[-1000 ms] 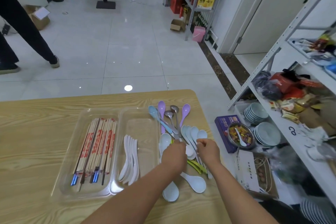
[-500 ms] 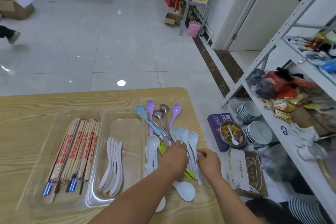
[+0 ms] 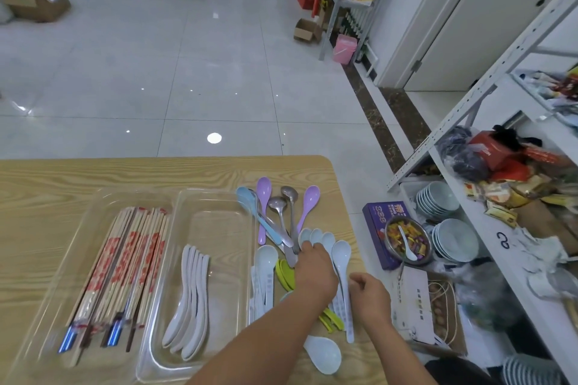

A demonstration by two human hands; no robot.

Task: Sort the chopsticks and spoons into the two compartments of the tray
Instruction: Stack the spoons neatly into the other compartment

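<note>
White spoons (image 3: pixel 341 255): location?
— Fanned on the table (image 3: pixel 47 197), right of the tray (image 3: pixel 175 228). My left hand (image 3: pixel 316 272) covers them, fingers bent; clamped or not, I cannot tell. My right hand (image 3: pixel 369 294) is loosely curled, empty.
— Procedure?
— I judge: square handles, lift together, nest in the right compartment (image 3: pixel 219 244).

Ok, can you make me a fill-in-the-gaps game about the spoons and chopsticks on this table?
1. The chopsticks lie in the tray's ___ compartment.
2. The stacked spoons in its other compartment are all ___.
3. Loose on the table lie ___ purple spoons.
4. The long-handled spoon nearest the tray's far corner is light ___.

Missing words: left; white; two; blue.
</note>
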